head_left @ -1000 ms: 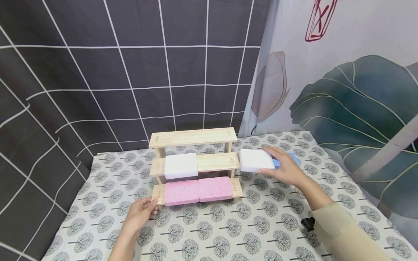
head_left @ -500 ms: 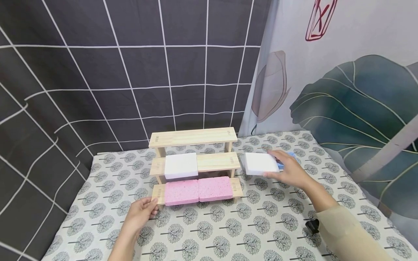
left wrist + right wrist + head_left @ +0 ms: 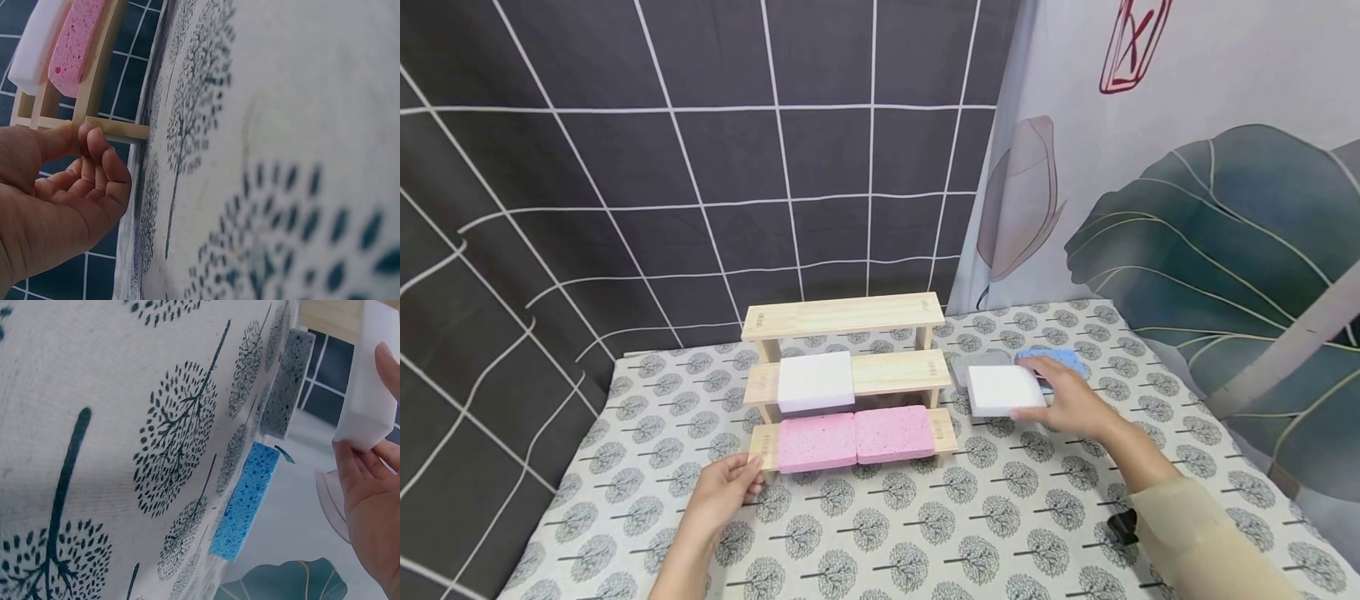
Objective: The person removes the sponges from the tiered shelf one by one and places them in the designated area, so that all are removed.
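In the lower centre of the head view, the left hand (image 3: 724,492) pinches the left end of the lowest board of the light wooden three-step shelf (image 3: 842,314), thumb against curled fingers (image 3: 103,164), on the grey cloth printed with small trees (image 3: 925,533). On this lowest step two pink porous sponges (image 3: 855,437) lie side by side and touch each other. One step higher, at the left part, sits a white smooth foam block (image 3: 815,381).

To the right of the shelf, the right hand (image 3: 1071,404) holds a second white rectangular foam block (image 3: 1006,390) by its right edge, thumb on one face and fingers on the other. Just behind it, on the cloth, lie a grey flat sponge (image 3: 970,369) and a blue porous sponge (image 3: 1051,362), a little apart.
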Tool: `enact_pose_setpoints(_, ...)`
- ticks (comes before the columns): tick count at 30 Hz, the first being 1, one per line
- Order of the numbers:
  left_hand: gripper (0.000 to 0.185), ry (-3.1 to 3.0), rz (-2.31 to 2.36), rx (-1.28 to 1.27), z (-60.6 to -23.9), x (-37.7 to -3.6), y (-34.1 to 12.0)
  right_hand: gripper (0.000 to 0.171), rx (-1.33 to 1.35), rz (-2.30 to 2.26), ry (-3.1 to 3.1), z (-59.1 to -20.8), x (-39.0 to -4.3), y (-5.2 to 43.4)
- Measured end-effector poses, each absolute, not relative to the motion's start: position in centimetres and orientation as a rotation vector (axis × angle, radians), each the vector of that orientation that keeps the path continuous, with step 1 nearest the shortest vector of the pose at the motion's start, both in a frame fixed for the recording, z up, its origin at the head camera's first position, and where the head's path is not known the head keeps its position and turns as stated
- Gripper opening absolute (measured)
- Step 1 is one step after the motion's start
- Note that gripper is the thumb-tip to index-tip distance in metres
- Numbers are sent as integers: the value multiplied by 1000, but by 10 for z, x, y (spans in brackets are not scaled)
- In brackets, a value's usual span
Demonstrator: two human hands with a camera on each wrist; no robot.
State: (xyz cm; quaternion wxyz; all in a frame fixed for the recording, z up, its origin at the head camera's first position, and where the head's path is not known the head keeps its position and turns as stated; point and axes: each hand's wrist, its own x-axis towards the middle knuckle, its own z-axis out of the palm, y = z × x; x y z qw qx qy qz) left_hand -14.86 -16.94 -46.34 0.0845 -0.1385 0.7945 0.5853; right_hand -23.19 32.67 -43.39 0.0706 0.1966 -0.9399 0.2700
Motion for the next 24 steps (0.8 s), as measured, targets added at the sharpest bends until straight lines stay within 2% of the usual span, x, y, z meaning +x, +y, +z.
enact_pose_setpoints(9, 35, 2376, 1746, -411, -462, -149, -169, 102, 571, 806, -2919, -441, -232, 327)
enact_pose_setpoints(24, 35, 2363, 1747, -406, -463, -149, -170, 94, 595, 812, -2977, -452, -230, 327)
